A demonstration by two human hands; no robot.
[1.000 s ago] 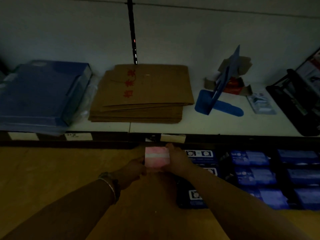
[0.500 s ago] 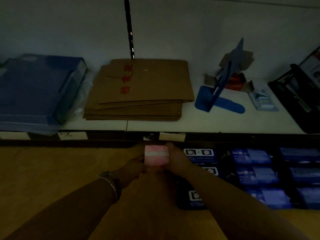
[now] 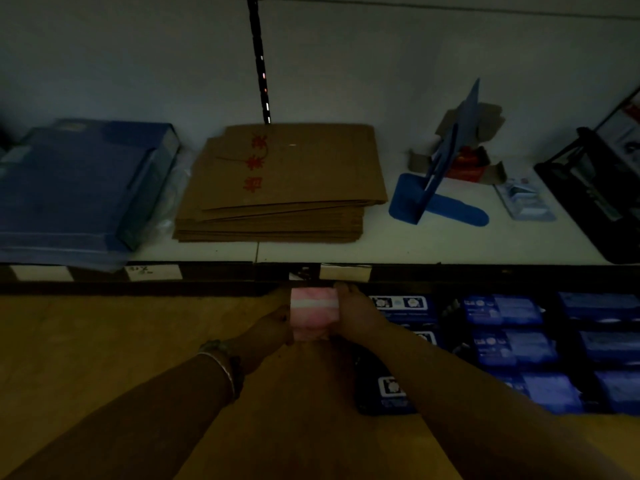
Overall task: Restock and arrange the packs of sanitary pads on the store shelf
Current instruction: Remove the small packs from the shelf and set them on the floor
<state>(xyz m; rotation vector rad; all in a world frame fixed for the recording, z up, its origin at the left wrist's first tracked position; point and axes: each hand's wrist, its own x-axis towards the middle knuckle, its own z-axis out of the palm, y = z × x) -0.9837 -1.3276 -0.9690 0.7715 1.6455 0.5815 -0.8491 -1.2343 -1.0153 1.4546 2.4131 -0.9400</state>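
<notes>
Pink pad pack (image 3: 313,311) clamped by left grip (image 3: 272,329) and right grip (image 3: 358,317), one each side. Advice: push square, snug against navy packs (image 3: 401,306), flat on tan shelf (image 3: 121,358).

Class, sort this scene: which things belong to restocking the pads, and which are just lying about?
Job: pink pack, held between left hand and right hand; dark blue packs in rows; wooden shelf under them.
Lying about, on the white shelf above: stack of brown envelopes; blue bookend; blue boxes; black rack.
</notes>
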